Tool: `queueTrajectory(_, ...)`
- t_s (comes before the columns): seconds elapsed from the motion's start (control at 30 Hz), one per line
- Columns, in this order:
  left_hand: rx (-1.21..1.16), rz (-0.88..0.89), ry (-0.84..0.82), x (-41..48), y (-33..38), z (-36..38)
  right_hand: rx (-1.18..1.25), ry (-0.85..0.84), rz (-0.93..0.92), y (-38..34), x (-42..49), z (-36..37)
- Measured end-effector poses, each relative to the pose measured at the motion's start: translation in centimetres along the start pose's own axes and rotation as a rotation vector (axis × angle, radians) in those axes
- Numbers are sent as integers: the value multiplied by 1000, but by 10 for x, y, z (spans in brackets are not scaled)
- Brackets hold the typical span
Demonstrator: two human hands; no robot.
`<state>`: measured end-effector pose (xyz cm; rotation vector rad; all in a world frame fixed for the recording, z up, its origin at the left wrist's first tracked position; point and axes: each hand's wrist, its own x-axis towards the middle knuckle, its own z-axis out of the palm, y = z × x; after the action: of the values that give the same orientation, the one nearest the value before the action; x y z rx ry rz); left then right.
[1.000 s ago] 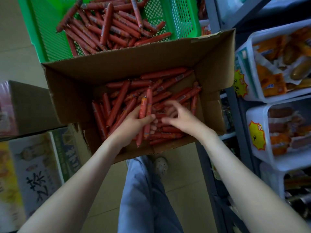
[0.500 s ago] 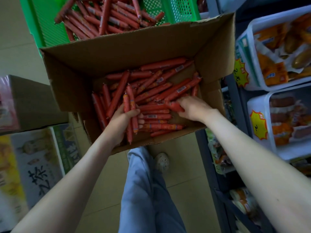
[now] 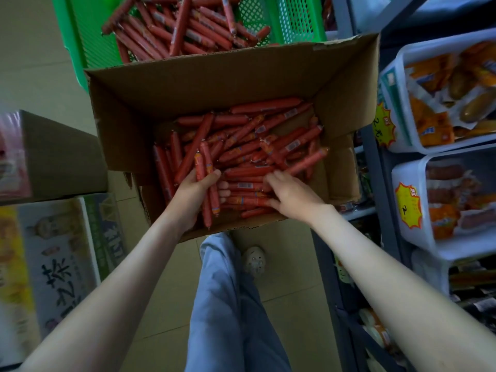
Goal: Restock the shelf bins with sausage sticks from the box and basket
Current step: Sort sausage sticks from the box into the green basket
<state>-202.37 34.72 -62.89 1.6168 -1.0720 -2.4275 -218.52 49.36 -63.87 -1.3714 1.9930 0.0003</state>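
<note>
Here, the thin red sausage sticks lie in a loose, crossed pile in the bottom of the open brown cardboard box, and more of them fill the green plastic mesh basket just behind it. The left hand grasps a few of them, with the thumb across, and their ends stand out unevenly above and below the fist. The right hand has its fingers curled over several sticks on the pile and the thumb under them, grasping these too. I think the main danger is a slip: the casings look smooth and the left bundle is held only near its middle. If more sticks are pushed in, one may slide out over the torn near wall of the box and fall to the tiled floor. A further risk is the wrong place, because the white plastic shelf bins on the right hold orange packets and other wrapped goods, and I cannot see which bin is meant for the red sticks. As for writing, the yellow star-shaped price tag on the upper bin reads "2元" and the lower tag shows "2". The labels on the sticks are too small to read, and the printed carton on the left bears large black brush characters that I cannot read surely.
</note>
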Motion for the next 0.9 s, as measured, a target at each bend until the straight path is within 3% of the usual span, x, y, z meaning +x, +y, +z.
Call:
queueTrajectory(0.07,3,2,15,0,-1,-2,13,-175,74,3,0,7)
queueTrajectory(0.17,-8,7,35,-1,-3,-2,137,-226,162,4,2,2)
queueTrajectory(0.3,-23,19,46,0,-5,-1,53,-359,172,8,2,0)
queueTrajectory(0.47,-16,33,38,-2,-6,3,219,-305,253,12,0,3)
queueTrajectory(0.63,-47,37,46,-4,-5,0,194,-423,194,2,10,0)
queueTrajectory(0.73,-75,44,50,-6,-3,-4,195,-262,109,6,4,-6)
queueTrajectory(0.83,-103,58,40,-8,-3,-5,34,43,-30,17,1,-13)
queueTrajectory(0.9,-106,60,23,-8,-3,-5,-95,240,22,27,2,-20)
